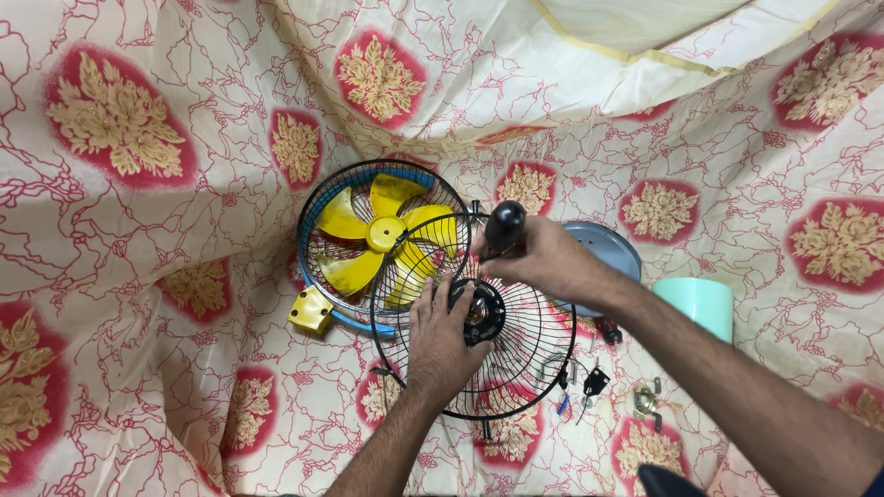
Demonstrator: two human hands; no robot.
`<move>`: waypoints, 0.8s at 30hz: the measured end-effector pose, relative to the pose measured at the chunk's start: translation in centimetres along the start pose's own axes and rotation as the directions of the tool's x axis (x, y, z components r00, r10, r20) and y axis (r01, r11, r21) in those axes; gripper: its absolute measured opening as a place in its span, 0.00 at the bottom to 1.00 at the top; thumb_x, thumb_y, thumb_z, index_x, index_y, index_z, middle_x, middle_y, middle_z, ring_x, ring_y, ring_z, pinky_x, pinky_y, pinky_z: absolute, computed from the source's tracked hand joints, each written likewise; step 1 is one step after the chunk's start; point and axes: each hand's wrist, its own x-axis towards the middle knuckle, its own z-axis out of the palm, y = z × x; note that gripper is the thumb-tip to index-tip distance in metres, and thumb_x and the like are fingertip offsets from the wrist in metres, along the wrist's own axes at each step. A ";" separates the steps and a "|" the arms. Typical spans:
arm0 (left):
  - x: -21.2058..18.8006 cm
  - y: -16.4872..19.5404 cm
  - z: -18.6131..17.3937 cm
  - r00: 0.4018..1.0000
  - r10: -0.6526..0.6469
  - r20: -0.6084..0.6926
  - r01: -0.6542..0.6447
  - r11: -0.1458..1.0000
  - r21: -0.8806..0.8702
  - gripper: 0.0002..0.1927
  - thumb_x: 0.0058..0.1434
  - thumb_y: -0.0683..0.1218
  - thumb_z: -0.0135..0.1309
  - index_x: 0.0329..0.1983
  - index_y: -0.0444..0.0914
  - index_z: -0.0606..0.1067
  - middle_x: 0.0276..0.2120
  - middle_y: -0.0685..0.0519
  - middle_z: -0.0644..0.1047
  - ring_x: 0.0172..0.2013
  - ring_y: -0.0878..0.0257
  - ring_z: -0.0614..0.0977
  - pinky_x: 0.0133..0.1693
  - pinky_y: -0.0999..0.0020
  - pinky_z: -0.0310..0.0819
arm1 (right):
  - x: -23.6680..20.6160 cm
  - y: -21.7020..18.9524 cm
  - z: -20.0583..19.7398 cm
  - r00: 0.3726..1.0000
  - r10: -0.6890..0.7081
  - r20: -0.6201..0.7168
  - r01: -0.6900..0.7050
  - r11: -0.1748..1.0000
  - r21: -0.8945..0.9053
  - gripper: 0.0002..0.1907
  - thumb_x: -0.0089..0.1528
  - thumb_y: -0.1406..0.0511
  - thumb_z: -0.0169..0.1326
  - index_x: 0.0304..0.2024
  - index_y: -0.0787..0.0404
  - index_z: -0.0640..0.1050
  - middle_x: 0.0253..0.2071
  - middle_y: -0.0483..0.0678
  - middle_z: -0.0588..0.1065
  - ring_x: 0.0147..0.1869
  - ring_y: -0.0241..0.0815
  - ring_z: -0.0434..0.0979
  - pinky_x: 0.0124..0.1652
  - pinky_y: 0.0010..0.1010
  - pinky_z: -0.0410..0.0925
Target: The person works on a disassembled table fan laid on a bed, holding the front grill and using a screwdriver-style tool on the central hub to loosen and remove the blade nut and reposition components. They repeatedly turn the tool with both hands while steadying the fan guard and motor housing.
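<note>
- A black wire fan guard (516, 368) is lying flat on a cream cloth (138, 276) printed with red medallions and gold flowers; every place below is told from this guard.
- No packages, labels or signs are showing anywhere around the guard that I can make out.
- The left hand (444, 342) is resting palm down on the guard's left half, fingers spread a little and reaching toward the black hub (481, 313) at its centre; the fingertips are touching the hub's edge, and nothing is being gripped.
- The right hand (543, 262) is hovering over the guard's upper edge, fingers closed around a black tool handle (505, 228) that is pointing down toward the hub; the tip is hidden behind the hand.
- Up and to the left of the guard, partly overlapped by its rim, a second guard with a blue ring (368, 248) is lying with a yellow fan blade (382, 235) inside it.
- A small yellow block (311, 311) is sitting just beside that blue ring, left of the black guard.
- Behind the right wrist, up and right of the guard, a round grey-blue plate (608, 253) is peeking out.
- Further right of the guard, a pale green cylinder (695, 304) is standing on the cloth.
- Just beside the guard's lower right rim, small loose parts (589, 382) are lying scattered: a black piece, a blue-tipped piece and a metal bracket (646, 403).
</note>
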 end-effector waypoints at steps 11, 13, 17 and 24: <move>0.2 0.0 -0.1 1.000 0.008 0.014 -0.008 1.000 0.015 0.49 0.52 0.54 0.69 0.74 0.43 0.57 0.75 0.44 0.47 0.75 0.47 0.42 0.73 0.47 0.31 | -1.3 -0.9 2.2 0.967 -0.031 -0.251 -0.074 0.915 -0.397 0.18 0.57 0.60 0.68 0.41 0.64 0.79 0.34 0.48 0.83 0.41 0.37 0.86 0.46 0.31 0.77; 0.2 0.0 -0.1 0.999 -0.004 0.036 0.004 1.000 0.024 0.49 0.51 0.54 0.69 0.73 0.44 0.58 0.76 0.45 0.47 0.76 0.47 0.42 0.73 0.47 0.31 | -1.1 -0.9 2.4 0.970 -0.044 -0.239 -0.052 0.922 -0.383 0.18 0.58 0.61 0.67 0.42 0.65 0.77 0.34 0.48 0.82 0.41 0.38 0.85 0.46 0.32 0.77; 0.4 -0.1 -0.2 0.999 0.000 0.049 -0.003 0.999 0.041 0.48 0.52 0.55 0.69 0.73 0.44 0.58 0.76 0.44 0.46 0.76 0.47 0.41 0.73 0.46 0.30 | -0.4 0.0 0.5 0.995 -0.081 -0.054 0.072 0.987 -0.144 0.17 0.57 0.64 0.66 0.47 0.64 0.80 0.42 0.46 0.83 0.48 0.37 0.84 0.52 0.33 0.76; 0.6 -0.3 -0.2 0.997 0.011 0.072 -0.016 0.998 0.057 0.50 0.53 0.56 0.68 0.74 0.44 0.56 0.77 0.45 0.44 0.76 0.47 0.39 0.73 0.46 0.29 | -0.9 1.2 0.5 0.978 -0.116 -0.176 0.078 0.975 -0.207 0.18 0.54 0.59 0.68 0.43 0.61 0.83 0.40 0.49 0.85 0.43 0.36 0.87 0.48 0.31 0.79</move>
